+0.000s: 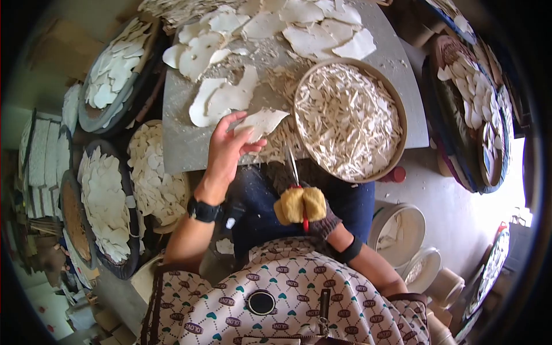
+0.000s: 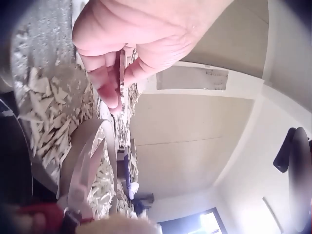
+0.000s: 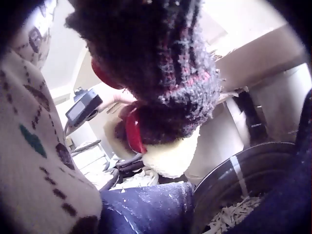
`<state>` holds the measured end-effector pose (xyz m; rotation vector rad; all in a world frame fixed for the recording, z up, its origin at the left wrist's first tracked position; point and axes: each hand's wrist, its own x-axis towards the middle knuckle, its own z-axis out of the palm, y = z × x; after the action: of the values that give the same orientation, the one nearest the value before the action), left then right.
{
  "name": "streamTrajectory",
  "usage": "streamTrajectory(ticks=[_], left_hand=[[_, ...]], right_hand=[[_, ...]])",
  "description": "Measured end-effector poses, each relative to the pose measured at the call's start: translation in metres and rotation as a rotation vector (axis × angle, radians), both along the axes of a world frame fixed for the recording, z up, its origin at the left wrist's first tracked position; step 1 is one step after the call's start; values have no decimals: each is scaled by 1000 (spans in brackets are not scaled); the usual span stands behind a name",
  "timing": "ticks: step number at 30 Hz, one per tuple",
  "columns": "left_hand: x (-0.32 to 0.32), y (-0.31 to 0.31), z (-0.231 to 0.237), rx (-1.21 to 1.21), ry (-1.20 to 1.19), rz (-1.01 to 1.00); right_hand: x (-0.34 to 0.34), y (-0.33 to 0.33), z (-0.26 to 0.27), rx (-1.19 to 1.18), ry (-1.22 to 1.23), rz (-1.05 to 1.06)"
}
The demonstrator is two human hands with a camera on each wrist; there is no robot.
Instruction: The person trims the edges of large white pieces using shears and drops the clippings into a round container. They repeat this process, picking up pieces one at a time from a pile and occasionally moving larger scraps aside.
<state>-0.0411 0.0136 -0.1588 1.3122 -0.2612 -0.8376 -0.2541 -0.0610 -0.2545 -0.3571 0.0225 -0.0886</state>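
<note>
My bare left hand (image 1: 223,150) pinches a thin, flat white piece (image 1: 263,123) with an irregular outline, over the table's near edge. In the left wrist view the piece shows edge-on between thumb and fingers. My right hand (image 3: 165,83), in a dark knitted glove, grips red-handled scissors (image 1: 292,167). Yellow padding (image 1: 303,205) covers the fingers at the handles. The scissor blades are parted and point up toward the table, just right of and below the white piece. Glove and padding hide part of the handles.
A round basin (image 1: 404,123) full of white strips stands on the grey table (image 1: 178,141). Larger flat pieces (image 1: 201,54) lie at the back, with scraps around. Baskets of white pieces (image 1: 106,201) line the left side; buckets (image 1: 422,221) stand at lower right.
</note>
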Motion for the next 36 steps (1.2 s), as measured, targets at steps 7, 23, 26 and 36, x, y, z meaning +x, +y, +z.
streamTrajectory(ticks=[7, 23, 26, 36], left_hand=[[-46, 22, -27, -101, 38, 156], [-35, 19, -29, 19, -89, 86], [-25, 16, -31, 65, -13, 87], [-20, 19, -32, 140, 5, 4]], right_hand=[[2, 4, -17, 338, 66, -42], [36, -17, 20, -1662, 21, 4], [45, -21, 17, -1933, 19, 50], [40, -13, -4, -1614, 184, 20]])
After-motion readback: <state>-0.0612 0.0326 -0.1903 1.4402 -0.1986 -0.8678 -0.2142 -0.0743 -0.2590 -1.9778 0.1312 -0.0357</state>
